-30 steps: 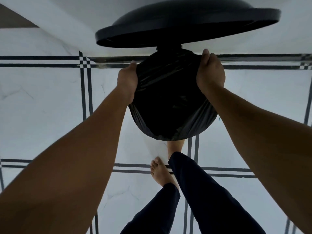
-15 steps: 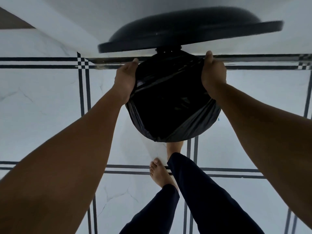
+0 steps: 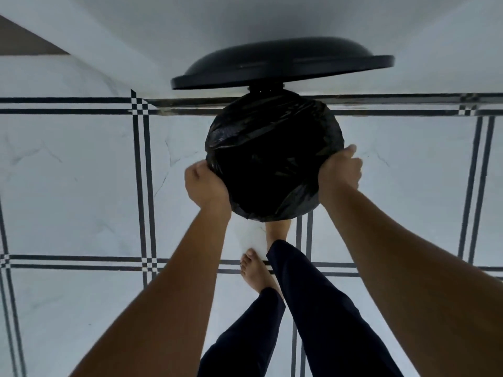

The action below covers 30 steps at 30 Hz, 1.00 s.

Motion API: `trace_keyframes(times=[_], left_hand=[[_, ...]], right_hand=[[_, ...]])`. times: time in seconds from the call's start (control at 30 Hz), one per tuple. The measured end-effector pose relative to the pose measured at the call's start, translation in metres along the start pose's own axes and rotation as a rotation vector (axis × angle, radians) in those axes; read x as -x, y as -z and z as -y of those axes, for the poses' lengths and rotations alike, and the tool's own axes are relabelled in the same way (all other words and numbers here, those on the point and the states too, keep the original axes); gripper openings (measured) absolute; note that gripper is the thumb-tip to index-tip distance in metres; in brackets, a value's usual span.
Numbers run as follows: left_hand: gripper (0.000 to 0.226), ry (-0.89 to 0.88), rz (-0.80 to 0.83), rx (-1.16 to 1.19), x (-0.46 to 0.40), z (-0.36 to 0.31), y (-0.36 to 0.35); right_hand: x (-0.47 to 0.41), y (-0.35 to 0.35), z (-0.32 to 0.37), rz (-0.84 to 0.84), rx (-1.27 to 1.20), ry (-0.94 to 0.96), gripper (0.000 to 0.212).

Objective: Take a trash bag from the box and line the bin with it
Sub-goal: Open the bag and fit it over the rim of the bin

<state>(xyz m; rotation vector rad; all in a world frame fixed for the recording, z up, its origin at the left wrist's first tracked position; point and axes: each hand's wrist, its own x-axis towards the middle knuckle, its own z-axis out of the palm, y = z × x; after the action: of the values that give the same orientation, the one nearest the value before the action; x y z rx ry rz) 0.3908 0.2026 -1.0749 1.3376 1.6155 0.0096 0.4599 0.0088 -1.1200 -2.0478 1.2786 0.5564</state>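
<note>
A: Looking down: white marble-pattern tiled floor with thin black double grid lines, meeting a pale wall at the top of the head view. What stands on it?

B: One round bin, seen from above, mouth covered by a glossy black plastic trash bag. The bag is stretched across the opening and folded over the rim all round; the bin's own body is hidden under it. Behind the bin, a round black domed plastic lid stands raised on its hinge, tilted back near the wall.

A: Hands?

B: Both at the near half of the rim. The left hand is at the lower-left edge, fingers curled, clutching the bag's folded edge. The right hand is at the right edge, fingers wrapped over bag and rim, thumb pointing up along the plastic. Bare forearms run in from the bottom corners.

A: Anything smaller?

B: Legs in dark navy trousers, barefoot. The right foot sits just under the bin's near edge, partly hidden by the bag. The left foot is behind it, toes on a grid line.
</note>
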Motion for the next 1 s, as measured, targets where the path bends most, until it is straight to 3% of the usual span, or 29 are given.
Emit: trace_keyframes(times=[0.1,0.37,0.43,0.53,0.63,0.7,0.8,0.9,1.0], left_hand=[[0.031,0.143,0.094,0.102,-0.014,0.018,-0.002],[0.022,0.222,0.351,0.156,-0.039,0.024,0.003],[0.018,0.241,0.344,0.198,-0.043,0.029,0.007],[0.019,0.271,0.192,0.195,-0.044,0.036,0.011],[0.029,0.436,0.091,0.249,-0.032,0.045,0.013],[0.040,0.605,0.154,0.303,-0.019,0.049,0.012],[0.054,0.764,0.286,0.326,-0.006,0.051,0.005],[0.059,0.754,0.308,0.415,0.001,0.051,-0.004],[0.064,0.700,0.337,0.541,-0.004,0.059,-0.007]], right_hand=[[0.003,-0.006,-0.005,0.067,-0.181,-0.107,0.064],[-0.011,-0.016,-0.015,0.069,-0.255,-0.021,0.059],[-0.011,-0.015,-0.015,0.065,-0.286,-0.027,0.059],[-0.003,-0.016,-0.018,0.040,-0.327,-0.088,0.066],[0.008,-0.016,-0.022,0.068,-0.382,-0.329,0.072],[0.018,-0.018,-0.026,0.108,-0.418,-0.436,0.069],[0.022,-0.030,-0.038,0.188,-0.486,-0.301,0.063],[0.009,-0.033,-0.044,0.217,-0.600,-0.473,0.073],[0.002,-0.026,-0.048,0.176,-0.675,-0.588,0.071]])
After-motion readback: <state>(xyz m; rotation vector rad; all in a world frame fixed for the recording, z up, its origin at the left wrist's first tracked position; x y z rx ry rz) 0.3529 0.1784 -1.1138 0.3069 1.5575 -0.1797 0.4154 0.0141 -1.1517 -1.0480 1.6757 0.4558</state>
